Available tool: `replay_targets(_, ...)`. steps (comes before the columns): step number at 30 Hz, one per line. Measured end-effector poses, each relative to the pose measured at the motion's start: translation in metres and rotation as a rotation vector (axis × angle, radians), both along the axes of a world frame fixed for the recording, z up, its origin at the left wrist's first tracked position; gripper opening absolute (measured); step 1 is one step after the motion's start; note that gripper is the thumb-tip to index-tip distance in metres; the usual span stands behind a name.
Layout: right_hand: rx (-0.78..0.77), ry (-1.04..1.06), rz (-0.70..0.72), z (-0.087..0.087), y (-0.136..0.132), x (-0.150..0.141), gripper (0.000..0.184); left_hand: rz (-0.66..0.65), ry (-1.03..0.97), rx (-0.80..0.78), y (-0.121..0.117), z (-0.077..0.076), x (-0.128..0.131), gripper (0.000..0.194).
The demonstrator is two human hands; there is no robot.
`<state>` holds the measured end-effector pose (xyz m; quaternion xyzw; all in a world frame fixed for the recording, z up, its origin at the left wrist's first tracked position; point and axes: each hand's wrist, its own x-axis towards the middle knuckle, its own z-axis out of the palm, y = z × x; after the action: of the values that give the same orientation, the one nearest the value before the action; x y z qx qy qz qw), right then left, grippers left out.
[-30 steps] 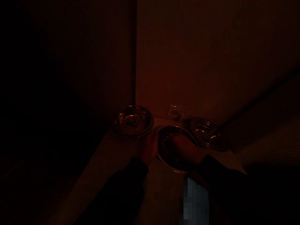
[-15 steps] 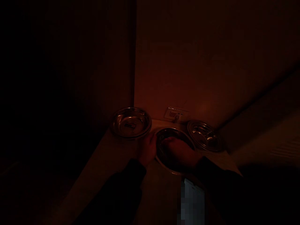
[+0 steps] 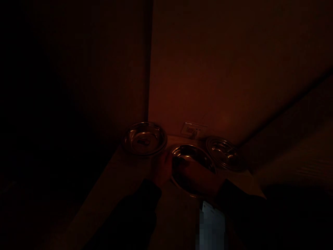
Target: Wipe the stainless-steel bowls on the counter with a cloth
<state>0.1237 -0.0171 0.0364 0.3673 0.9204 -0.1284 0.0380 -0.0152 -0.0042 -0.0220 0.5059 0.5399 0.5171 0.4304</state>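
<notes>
In very dim reddish light, my left hand (image 3: 161, 169) grips the left rim of a round metal dish (image 3: 194, 147), its fingers closed at the edge. My right hand (image 3: 199, 175) reaches down inside the same dish, fingers bent toward the bottom. Shadow hides what those fingers hold, if anything. Both wrists come out of dark sleeves. Left of this dish stands another round metal dish (image 3: 145, 151), with a small dark patch on its bottom. Behind and to the right lies a metal plate (image 3: 223, 152) with raised dividers.
All three stand on a pale wooden tabletop (image 3: 117, 180) against a wall. A wall socket plate (image 3: 194, 129) sits low behind the middle dish. A phone-like device with a pale, pixelated screen (image 3: 212, 225) is near the front, below my right wrist.
The whole view has shifted slightly downward in the frame. My right hand has moved a little within the dish, baring a shiny spot near its far side. My left hand stays at the rim.
</notes>
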Motion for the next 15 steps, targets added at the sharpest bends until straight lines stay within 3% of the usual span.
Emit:
replay_targets(7,0.045,0.046,-0.136,-0.007,0.030,0.009,0.037,0.030,0.022,0.069,0.004,-0.001,-0.001,0.028)
replay_targets(15,-0.072,0.121,0.006,-0.002,0.010,0.002,0.028,0.027,-0.004,0.043,0.005,-0.004,-0.001,0.033)
